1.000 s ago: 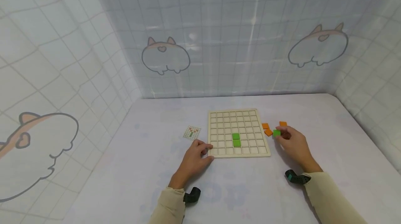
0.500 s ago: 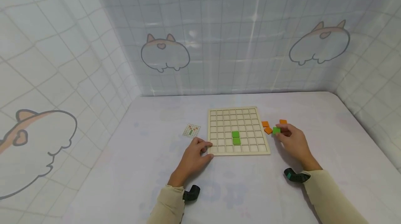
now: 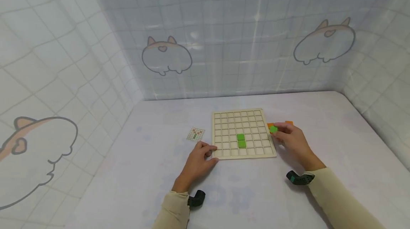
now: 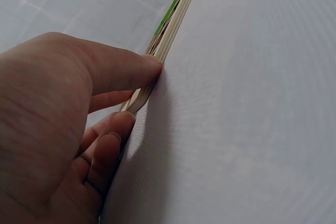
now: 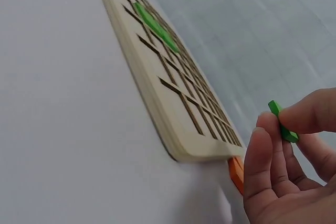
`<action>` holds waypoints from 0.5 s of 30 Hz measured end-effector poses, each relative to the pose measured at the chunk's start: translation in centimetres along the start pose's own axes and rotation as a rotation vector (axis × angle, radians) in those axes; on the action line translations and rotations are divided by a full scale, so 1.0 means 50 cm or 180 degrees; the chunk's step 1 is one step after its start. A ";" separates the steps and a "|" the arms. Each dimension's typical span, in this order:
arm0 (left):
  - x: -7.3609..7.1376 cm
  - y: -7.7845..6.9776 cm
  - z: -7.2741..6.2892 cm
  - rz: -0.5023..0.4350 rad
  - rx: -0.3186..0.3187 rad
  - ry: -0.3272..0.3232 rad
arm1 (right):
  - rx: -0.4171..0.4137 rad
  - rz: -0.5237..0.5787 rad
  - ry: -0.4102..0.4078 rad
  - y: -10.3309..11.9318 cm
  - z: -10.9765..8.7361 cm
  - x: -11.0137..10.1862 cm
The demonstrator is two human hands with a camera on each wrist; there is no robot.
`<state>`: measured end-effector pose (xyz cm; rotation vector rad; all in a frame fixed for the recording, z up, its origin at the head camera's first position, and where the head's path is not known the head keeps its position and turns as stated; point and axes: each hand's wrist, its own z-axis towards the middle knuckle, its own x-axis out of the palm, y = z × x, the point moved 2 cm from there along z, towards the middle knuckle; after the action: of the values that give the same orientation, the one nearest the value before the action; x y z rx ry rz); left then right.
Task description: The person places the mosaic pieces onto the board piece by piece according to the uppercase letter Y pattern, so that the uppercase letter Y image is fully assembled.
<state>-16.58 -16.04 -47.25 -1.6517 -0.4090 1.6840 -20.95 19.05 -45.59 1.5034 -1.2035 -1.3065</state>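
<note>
A light wooden board (image 3: 227, 128) with a grid of square recesses lies flat on the table. Two green square tiles (image 3: 241, 140) sit one behind the other in its cells. At the board's near-left corner, my left hand (image 3: 198, 164) grips the edges between thumb and fingers; the left wrist view shows the thumb against the board's rim (image 4: 181, 14). My right hand (image 3: 294, 145) pinches another green tile (image 5: 283, 123) between thumb and fingertips, raised just beyond the board's right edge. Orange tiles (image 3: 289, 122) lie partly hidden behind that hand.
A small card (image 3: 195, 134) printed with a grid pattern in orange and green lies left of the board. White cloth covers the table (image 3: 166, 122). A tiled-pattern curtain (image 3: 224, 43) encloses the back and sides.
My right hand has moved left toward the board with the green tile, now over the nearer orange tiles. The left hand has stayed at the board's corner.
</note>
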 end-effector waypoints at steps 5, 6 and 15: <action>0.000 -0.001 -0.001 -0.0018 -0.0042 0.0007 | 0.0073 0.0055 0.0149 0.008 0.008 0.021; 0.000 -0.002 -0.001 -0.0024 -0.0045 0.0006 | 0.0083 0.0100 0.0182 0.010 0.010 0.025; -0.002 -0.003 0.003 0.0063 -0.0047 0.0024 | 0.0077 0.0290 0.0342 0.018 0.026 0.060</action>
<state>-16.68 -15.99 -47.05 -1.6775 -0.4034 1.6925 -22.30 15.95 -45.63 1.4987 -1.2080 -1.1405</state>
